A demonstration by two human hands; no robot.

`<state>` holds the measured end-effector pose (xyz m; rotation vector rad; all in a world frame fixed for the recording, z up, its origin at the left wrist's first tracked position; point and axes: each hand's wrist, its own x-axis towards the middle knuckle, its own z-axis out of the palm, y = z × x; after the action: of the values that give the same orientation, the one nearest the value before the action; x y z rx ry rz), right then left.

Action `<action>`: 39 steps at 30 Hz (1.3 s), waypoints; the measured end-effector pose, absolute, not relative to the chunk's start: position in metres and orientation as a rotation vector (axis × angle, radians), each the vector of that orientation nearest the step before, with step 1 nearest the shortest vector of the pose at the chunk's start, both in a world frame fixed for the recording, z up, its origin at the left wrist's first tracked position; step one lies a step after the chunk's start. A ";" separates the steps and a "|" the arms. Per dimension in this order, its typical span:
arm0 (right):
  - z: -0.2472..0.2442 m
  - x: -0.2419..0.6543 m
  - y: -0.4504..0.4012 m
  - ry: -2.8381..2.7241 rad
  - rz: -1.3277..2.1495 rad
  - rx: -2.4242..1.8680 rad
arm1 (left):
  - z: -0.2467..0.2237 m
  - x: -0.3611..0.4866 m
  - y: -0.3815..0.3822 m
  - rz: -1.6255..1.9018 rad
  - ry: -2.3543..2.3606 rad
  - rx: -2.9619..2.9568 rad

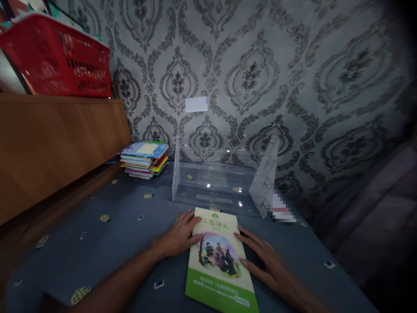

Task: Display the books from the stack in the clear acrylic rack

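A green and cream book [221,256] with an illustrated cover lies face up on the blue patterned cloth, in front of a clear acrylic rack [221,182]. Fingers of my left hand [180,234] touch the book's upper left edge. On its right side, my right hand [262,258] rests with the fingers spread and their tips on the cover's edge. Both hands have their fingers apart, and neither is wrapped round the book. The rack's tiers look bare.
A stack of books [145,158] stands at the back left, by a wooden cabinet [61,148] with a red basket [65,61] on top. The patterned wall [221,56] rises behind the rack. A pixelated item lies right of the rack.
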<state>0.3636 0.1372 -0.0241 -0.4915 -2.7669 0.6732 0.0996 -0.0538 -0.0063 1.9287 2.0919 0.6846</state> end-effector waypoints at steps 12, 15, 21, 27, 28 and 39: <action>-0.037 0.370 0.158 -2.672 0.705 -0.583 | -0.002 0.102 -0.053 0.679 2.105 1.877; -0.031 0.372 0.161 -2.669 0.728 -0.624 | -0.003 0.102 -0.053 0.685 2.103 1.871; -0.022 0.376 0.161 -2.637 0.771 -0.643 | -0.007 0.102 -0.052 0.691 2.131 1.890; -0.024 0.375 0.159 -2.623 0.747 -0.636 | -0.010 0.101 -0.052 0.704 2.147 1.910; -0.024 0.375 0.159 -2.627 0.734 -0.632 | -0.010 0.101 -0.052 0.700 2.148 1.909; -0.022 0.362 0.142 -2.652 0.587 -0.547 | -0.018 0.093 -0.044 0.868 2.290 1.829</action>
<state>0.3620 0.1421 -0.0220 -0.5469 -2.6524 0.5873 0.0931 -0.0439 -0.0183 1.8287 2.2898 0.8681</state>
